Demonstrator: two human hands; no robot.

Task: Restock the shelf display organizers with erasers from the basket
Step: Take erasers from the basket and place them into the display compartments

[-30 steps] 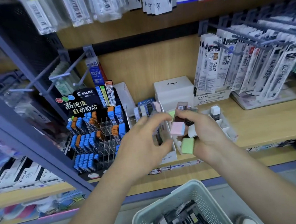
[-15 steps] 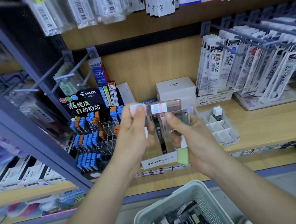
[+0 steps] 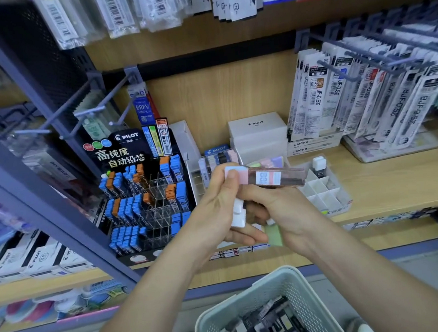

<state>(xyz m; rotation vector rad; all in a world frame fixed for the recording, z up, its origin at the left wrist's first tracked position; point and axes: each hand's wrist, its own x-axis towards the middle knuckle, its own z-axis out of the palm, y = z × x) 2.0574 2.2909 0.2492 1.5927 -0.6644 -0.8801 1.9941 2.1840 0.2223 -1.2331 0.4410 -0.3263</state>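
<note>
My left hand (image 3: 217,210) pinches the pink end of a long pink and clear case (image 3: 265,177), held level in front of the shelf. A white eraser (image 3: 237,214) sits against that hand's palm. My right hand (image 3: 281,213) grips several small erasers; a green one (image 3: 274,235) sticks out below it. Behind the hands stand a white divided organizer (image 3: 323,194) holding one white eraser (image 3: 319,164), and an organizer with pastel erasers (image 3: 267,162). A pale green basket (image 3: 253,301) of dark-sleeved erasers sits below.
A Pilot lead-refill display (image 3: 147,196) with blue and orange cases stands at left. White Pilot boxes (image 3: 258,134) sit at the shelf's back. Pen refill packs (image 3: 363,98) hang on hooks at right. A blue-grey shelf post (image 3: 33,194) runs diagonally at left.
The hands came apart from a cluster of small erasers, and my left hand drew out the long pink case and raised it level. The view shifted slightly closer.
</note>
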